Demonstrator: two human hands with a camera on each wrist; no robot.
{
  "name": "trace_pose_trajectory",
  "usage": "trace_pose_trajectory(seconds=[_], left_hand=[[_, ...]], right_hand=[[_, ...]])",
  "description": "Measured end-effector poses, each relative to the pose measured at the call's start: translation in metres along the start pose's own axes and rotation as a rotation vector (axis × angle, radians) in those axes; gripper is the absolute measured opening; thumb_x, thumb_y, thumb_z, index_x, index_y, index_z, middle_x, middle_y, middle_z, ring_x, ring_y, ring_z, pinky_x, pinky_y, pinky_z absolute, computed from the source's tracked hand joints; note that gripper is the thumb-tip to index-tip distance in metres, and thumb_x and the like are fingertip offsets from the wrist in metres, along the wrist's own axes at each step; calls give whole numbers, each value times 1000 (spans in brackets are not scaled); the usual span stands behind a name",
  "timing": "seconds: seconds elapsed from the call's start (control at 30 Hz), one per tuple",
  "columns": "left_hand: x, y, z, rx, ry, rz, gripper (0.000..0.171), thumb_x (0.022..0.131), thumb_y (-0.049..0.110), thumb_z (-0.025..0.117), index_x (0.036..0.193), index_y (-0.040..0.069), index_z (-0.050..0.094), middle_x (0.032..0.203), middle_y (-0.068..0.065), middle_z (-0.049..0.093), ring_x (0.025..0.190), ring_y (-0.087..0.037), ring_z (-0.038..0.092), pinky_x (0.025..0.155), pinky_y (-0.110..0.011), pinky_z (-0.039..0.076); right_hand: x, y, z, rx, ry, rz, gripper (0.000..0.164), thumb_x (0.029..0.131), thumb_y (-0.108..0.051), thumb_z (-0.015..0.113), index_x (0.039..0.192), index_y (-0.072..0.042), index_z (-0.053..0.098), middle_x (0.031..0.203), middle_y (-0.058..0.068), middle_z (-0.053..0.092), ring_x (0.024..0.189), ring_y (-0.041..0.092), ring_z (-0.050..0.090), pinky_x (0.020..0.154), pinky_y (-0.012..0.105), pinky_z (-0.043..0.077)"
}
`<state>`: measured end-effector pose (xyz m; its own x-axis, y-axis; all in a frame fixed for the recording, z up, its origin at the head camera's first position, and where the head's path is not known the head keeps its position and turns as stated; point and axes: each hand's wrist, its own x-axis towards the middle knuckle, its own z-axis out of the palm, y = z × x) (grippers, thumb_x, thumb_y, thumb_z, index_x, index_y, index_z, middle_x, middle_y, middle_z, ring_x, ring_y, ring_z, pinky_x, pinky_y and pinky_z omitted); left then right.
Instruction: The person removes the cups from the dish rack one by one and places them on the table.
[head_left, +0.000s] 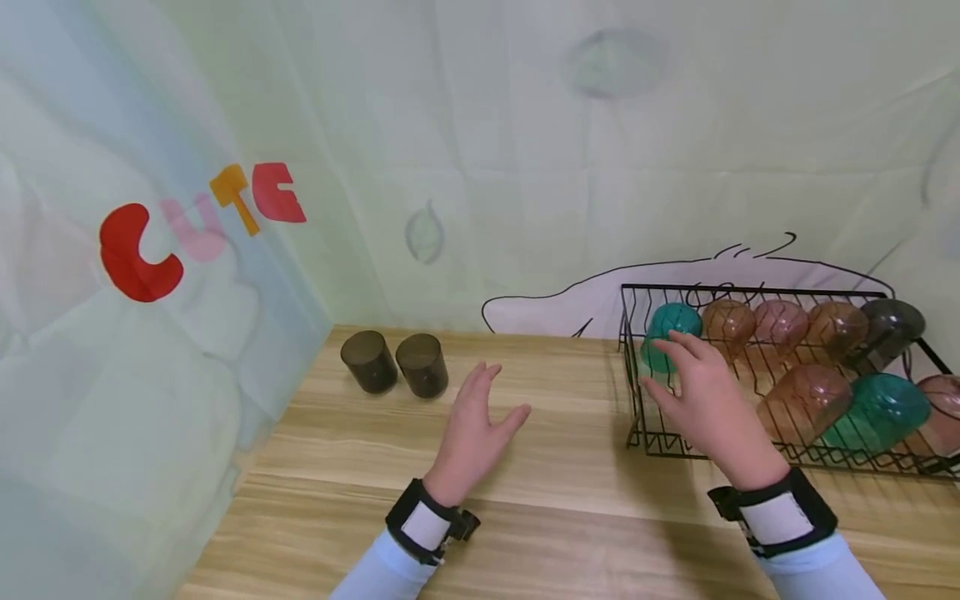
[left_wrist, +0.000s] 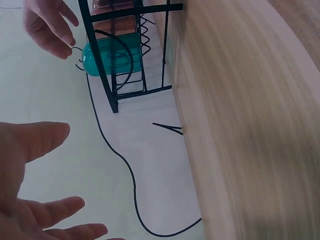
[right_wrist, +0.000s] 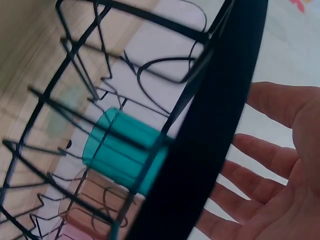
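Observation:
Over the left end of a black wire rack (head_left: 633,400) hangs my right hand (head_left: 712,408), its fingers spread and holding nothing. Nearest to those fingers is a teal cup (head_left: 675,321), standing upside down in the rack's back row; the right wrist view shows the same teal cup (right_wrist: 125,145) behind the wires. My left hand (head_left: 472,425) is raised above the wooden table, thumb apart from the fingers, with nothing in it. To its left, two dark grey cups (head_left: 369,362) (head_left: 422,367) stand upside down side by side.
More upturned cups fill the rack: an amber cup (head_left: 727,325), a pink cup (head_left: 780,325) and a dark grey cup (head_left: 892,329) at the back, a larger amber cup (head_left: 806,404) and a teal cup (head_left: 881,408) in front. A printed curtain (head_left: 525,167) hangs behind the table (head_left: 555,533).

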<state>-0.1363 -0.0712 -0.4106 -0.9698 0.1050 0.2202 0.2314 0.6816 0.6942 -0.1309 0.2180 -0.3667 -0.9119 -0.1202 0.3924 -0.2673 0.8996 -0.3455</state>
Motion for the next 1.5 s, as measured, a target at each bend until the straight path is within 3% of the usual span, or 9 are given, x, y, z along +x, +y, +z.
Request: trace_pose_trajectory(seconds=[0.23,0.53,0.67,0.87,1.1,1.33,1.5], left_hand=[[-2,1,4,44,-45,13,70,83,43,67,139,10,40,151,-19,27,139,-34,29,109,-50,32],[-1,2,-2,92,-75,7,74,83,47,66,141,9,38,152,-18,25,141,-37,22,111,-52,28],[-2,2,-5,90,-86,17,75,83,48,66,141,9,38,153,-17,25,141,-37,21,111,-52,28],[-3,1,-6,86,-103,7,74,83,47,66,141,10,38,153,-17,24,141,-37,21,110,-53,29],[-1,0,-8,80,-95,-3,75,83,47,66,141,11,38,153,-18,23,142,-36,20,110,-52,29],[1,-2,-10,118,-87,27,76,83,47,66,142,11,37,153,-18,24,141,-38,20,110,-53,28],[2,-4,-12,145,-97,49,75,83,48,66,143,16,36,151,-19,27,141,-39,22,110,-54,29]], right_hand=[[20,16,-6,-56,-16,-3,57,80,-24,73,126,2,52,141,31,36,126,51,36,90,65,41],[36,23,-4,-50,-165,71,64,81,-26,71,133,1,45,146,32,26,129,54,28,90,67,39],[36,21,-6,-26,-234,102,68,83,-33,70,136,-1,43,148,32,21,130,54,26,91,67,37],[36,14,-20,-24,-275,89,69,82,-42,68,135,-4,46,149,31,21,131,54,24,94,69,34],[50,15,-35,-57,-337,67,74,82,-48,66,136,-3,43,146,35,22,129,56,25,94,69,34],[64,27,-26,-91,-389,107,75,83,-40,68,139,-1,38,146,36,20,126,58,27,90,70,36],[67,32,-15,-105,-406,117,78,82,-32,71,144,-3,32,149,34,14,130,60,19,93,73,29]])
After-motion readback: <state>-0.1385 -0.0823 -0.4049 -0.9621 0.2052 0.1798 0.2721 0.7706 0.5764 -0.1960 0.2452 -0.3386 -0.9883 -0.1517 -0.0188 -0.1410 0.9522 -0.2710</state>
